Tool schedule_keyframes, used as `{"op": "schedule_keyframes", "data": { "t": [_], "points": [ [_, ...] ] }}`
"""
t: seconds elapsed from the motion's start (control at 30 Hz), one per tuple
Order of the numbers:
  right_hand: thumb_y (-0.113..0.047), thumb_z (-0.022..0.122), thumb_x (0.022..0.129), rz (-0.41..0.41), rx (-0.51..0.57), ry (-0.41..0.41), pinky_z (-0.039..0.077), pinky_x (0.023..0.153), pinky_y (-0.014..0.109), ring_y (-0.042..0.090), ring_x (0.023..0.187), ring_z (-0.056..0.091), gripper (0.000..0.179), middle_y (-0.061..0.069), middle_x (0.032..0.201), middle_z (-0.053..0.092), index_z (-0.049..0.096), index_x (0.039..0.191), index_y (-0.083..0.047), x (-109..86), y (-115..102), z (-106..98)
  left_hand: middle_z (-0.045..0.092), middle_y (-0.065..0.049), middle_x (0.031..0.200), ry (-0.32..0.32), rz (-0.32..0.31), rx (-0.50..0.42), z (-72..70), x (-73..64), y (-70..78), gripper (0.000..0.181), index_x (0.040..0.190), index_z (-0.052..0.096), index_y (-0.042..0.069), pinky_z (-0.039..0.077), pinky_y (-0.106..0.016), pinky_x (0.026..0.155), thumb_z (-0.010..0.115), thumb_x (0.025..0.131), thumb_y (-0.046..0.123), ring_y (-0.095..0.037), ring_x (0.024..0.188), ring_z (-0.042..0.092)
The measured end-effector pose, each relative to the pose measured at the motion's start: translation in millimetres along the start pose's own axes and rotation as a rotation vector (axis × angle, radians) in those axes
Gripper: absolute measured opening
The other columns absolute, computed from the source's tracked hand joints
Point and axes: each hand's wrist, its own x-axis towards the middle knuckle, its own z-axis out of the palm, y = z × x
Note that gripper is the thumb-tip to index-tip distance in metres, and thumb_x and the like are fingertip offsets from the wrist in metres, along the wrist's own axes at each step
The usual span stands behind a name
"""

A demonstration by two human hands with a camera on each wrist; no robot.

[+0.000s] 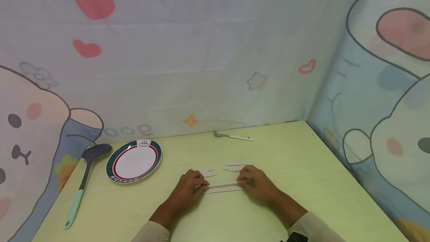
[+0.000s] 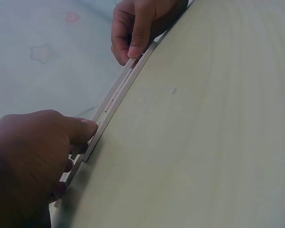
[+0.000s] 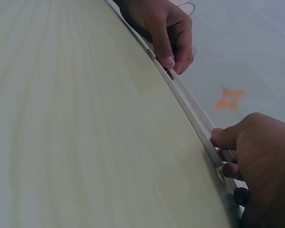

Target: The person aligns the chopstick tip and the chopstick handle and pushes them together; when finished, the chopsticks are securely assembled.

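A thin, pale, straight stick (image 1: 223, 185) spans the space between both hands, just above the table. My left hand (image 1: 189, 190) pinches its left end between thumb and fingers, and my right hand (image 1: 259, 185) pinches the right end. Directly in front of it, more pale sticks (image 1: 222, 189) lie side by side on the table, running parallel. Beyond the left hand, a few stick ends (image 1: 208, 173) show, partly hidden by that hand. Another small group of sticks (image 1: 236, 164) lies beyond the right hand. In the left wrist view, the held stick (image 2: 109, 97) appears slightly raised over the others.
A white plate (image 1: 136, 160) with a dark green rim sits at the back left. Left of it lies a black ladle-like utensil (image 1: 88, 160) with a mint handle. A small spoon (image 1: 231, 136) with a white handle rests near the back edge, before a printed cloth backdrop (image 1: 201, 47).
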Motion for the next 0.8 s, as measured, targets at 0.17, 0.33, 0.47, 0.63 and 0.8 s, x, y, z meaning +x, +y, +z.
{"op": "schedule_keyframes", "data": {
  "t": [0.17,0.33,0.47,0.63,0.8],
  "points": [
    [-0.011,0.075,0.103,0.004,-0.01,-0.016,0.056,0.095,0.037,0.015,0.103,0.065,0.009,-0.003,0.108,0.07,0.081,0.102,-0.018,-0.8,-1.5,-1.1,0.07,0.004,0.094,-0.014,-0.005,-0.019,-1.4,0.3,1.4,0.011,0.097,0.085,0.015,0.046,-0.034,0.08,0.083,0.092,0.006,-0.012,0.089,0.056],
    [-0.012,0.076,0.103,0.002,-0.02,-0.02,0.056,0.094,0.037,0.014,0.104,0.063,0.011,-0.005,0.107,0.069,0.081,0.1,-0.021,-1.1,-3.3,-2.3,0.07,0.003,0.094,-0.034,-0.02,-0.042,-4.1,1.5,4.9,0.007,0.096,0.084,0.016,0.044,-0.032,0.08,0.088,0.091,0.013,-0.01,0.089,0.055],
    [-0.02,0.082,0.1,0.049,-0.009,-0.044,0.054,0.093,0.034,0.01,0.104,0.06,0.007,-0.007,0.11,0.067,0.081,0.101,-0.027,-0.6,-4.1,-2.2,0.068,0.004,0.094,-0.056,-0.034,-0.047,-5.3,1.9,6.5,0.012,0.096,0.084,0.017,0.042,-0.032,0.08,0.092,0.087,0.019,-0.008,0.089,0.052],
    [-0.026,0.089,0.094,0.079,-0.017,-0.069,0.054,0.096,0.034,0.009,0.107,0.059,0.012,-0.008,0.112,0.066,0.08,0.102,-0.027,-0.3,-4.2,-2.0,0.07,0.003,0.095,-0.056,-0.015,-0.034,-5.1,2.1,7.0,0.013,0.095,0.084,0.017,0.045,-0.033,0.081,0.093,0.086,0.018,-0.009,0.09,0.054],
    [-0.024,0.089,0.093,0.064,-0.023,-0.056,0.054,0.094,0.033,0.009,0.105,0.06,0.012,-0.007,0.111,0.067,0.081,0.101,-0.024,-0.3,-5.3,-2.5,0.069,0.003,0.094,-0.038,-0.009,-0.029,-3.8,2.2,7.0,0.011,0.094,0.084,0.017,0.045,-0.034,0.082,0.092,0.087,0.019,-0.009,0.09,0.053]
  ]
}}
